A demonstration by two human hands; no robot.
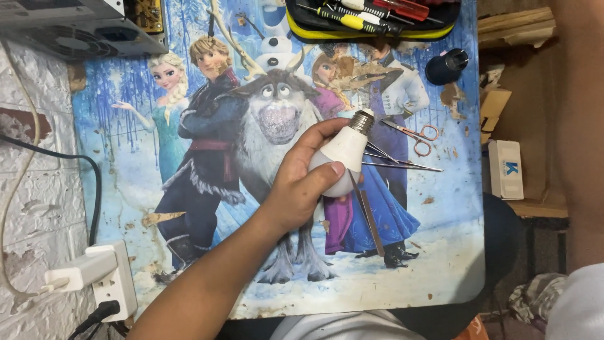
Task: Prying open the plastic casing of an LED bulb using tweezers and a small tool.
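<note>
My left hand (301, 182) reaches in from the lower left and grips a white bulb (345, 151) around its body. The thumb lies across the front and the fingers curl behind. The bulb's metal screw base (361, 121) points up and away from me. Hand and bulb hover over the middle of a work mat printed with cartoon figures (126, 157). My right hand is out of view; only a blurred stretch of arm (579, 126) shows along the right edge.
On the mat right of the bulb lie tweezers (402, 164), small scissors (415, 133) and a flat metal strip (370, 220). A yellow-edged case of screwdrivers (371, 19) sits at the top, with a black cap (445, 66), a white box (506, 169) and a wall socket with charger (94, 277) around it.
</note>
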